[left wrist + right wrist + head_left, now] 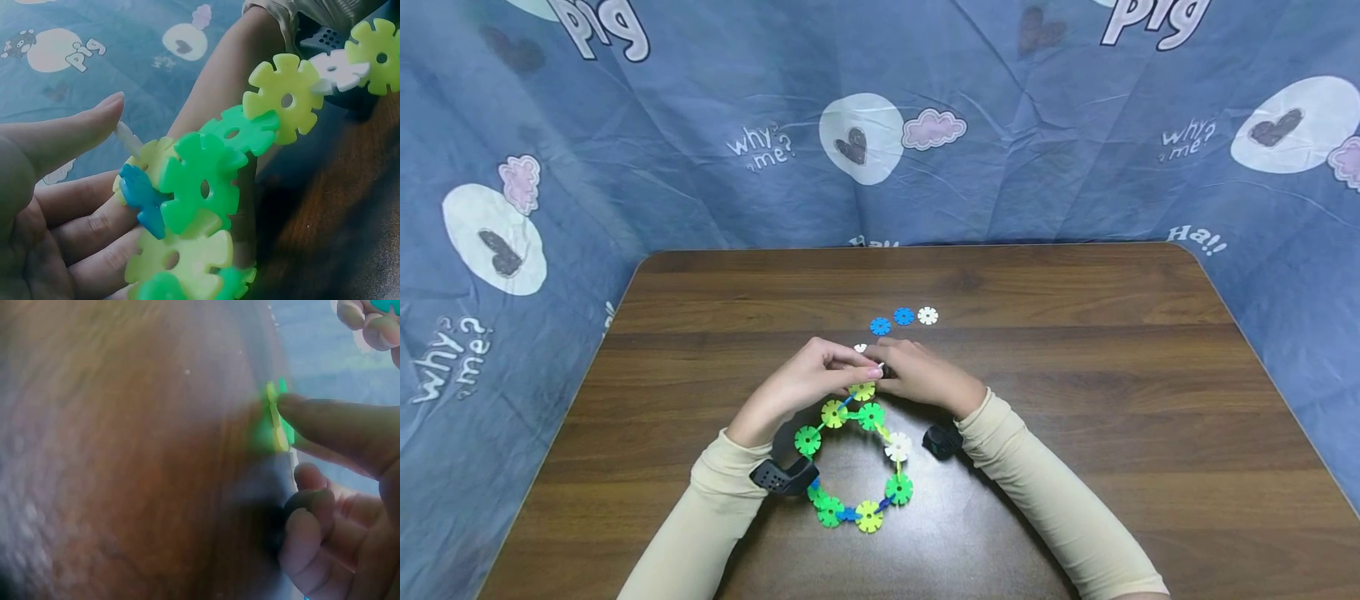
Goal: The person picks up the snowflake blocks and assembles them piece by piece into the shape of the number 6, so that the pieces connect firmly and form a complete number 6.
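A ring of interlocked flower-shaped plastic discs (898, 489), green, yellow, blue and white, stands in front of me, its top end between my hands. My left hand (812, 375) reaches in from the left. Its thumb tip presses the edge of a white disc (129, 139), set beside a yellow disc (153, 156), with the other fingers stretched behind the ring. From the right, my right hand (921, 375) meets it. In the right wrist view its thumb and index finger close at a green disc (287, 431) and a yellow one (280, 436); the other fingers curl loosely.
Loose discs lie past my hands: two blue ones (903, 316) and a white one (928, 316), plus another white disc (860, 347) partly hidden by my fingers. Black wrist cameras (784, 477) sit at both sleeves. A blue printed curtain (1000, 192) borders the wooden table (1075, 375).
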The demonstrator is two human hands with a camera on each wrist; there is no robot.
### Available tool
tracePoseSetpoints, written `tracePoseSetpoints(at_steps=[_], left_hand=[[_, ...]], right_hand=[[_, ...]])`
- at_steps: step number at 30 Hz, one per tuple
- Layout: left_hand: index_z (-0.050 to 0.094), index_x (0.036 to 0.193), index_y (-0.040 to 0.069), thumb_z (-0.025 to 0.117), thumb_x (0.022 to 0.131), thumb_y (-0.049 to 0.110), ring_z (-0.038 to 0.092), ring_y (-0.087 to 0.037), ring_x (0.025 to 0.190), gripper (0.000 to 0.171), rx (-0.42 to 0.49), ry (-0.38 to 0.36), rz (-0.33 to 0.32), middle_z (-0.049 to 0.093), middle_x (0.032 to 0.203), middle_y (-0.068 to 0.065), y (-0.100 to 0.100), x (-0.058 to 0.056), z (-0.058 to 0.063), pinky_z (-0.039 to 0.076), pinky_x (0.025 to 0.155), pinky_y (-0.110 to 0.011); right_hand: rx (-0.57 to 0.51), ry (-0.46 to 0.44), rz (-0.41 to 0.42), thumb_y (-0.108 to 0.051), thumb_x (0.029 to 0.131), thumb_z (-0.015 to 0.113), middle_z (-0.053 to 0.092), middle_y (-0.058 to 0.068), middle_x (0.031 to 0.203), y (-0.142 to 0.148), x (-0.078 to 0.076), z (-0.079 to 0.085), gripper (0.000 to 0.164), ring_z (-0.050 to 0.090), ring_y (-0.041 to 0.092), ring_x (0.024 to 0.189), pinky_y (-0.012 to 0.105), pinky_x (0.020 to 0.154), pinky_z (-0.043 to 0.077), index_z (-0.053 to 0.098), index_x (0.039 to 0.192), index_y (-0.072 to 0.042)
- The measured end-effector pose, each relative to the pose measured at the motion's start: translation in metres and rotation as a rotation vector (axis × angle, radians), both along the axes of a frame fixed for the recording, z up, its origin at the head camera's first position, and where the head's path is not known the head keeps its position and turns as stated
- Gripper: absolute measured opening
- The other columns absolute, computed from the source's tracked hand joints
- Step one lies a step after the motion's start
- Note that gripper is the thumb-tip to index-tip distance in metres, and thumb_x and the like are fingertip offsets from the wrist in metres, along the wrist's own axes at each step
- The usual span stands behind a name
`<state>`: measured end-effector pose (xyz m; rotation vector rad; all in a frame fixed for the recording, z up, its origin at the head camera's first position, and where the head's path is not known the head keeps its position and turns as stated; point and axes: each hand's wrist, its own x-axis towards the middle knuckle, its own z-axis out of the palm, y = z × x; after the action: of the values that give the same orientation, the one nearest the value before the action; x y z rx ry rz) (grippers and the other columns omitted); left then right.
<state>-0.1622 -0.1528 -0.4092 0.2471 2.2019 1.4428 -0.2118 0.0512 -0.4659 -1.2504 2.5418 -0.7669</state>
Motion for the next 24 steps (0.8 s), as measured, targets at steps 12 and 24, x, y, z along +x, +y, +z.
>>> tracePoseSetpoints(at_steps=[12,24], left_hand=[[0.076,0.12,0.004,0.071,0.099,0.027,0.068,-0.008,0.081,0.031,0.006,-0.003,0.031,0.077,0.117,-0.014,-0.001,-0.002,-0.002,0.06,0.078,-0.028],[0.071,0.121,-0.006,0.072,0.098,0.019,0.068,-0.007,0.085,0.034,0.07,0.015,0.03,0.079,0.098,-0.006,-0.003,-0.003,-0.006,0.057,0.083,-0.028]], right_hand=[[-0.096,-0.132,-0.049,-0.015,0.09,0.081,0.067,0.001,0.083,0.004,-0.01,-0.003,0.016,0.058,0.009,0.072,0.02,0.066,0.051,0.066,0.094,-0.011],[-0.51,-0.523,-0.173,-0.004,0.093,0.074,0.076,0.022,0.094,0.033,-0.02,0.018,0.022,0.074,0.041,0.078,0.04,0.068,0.064,0.071,0.115,0.0]])
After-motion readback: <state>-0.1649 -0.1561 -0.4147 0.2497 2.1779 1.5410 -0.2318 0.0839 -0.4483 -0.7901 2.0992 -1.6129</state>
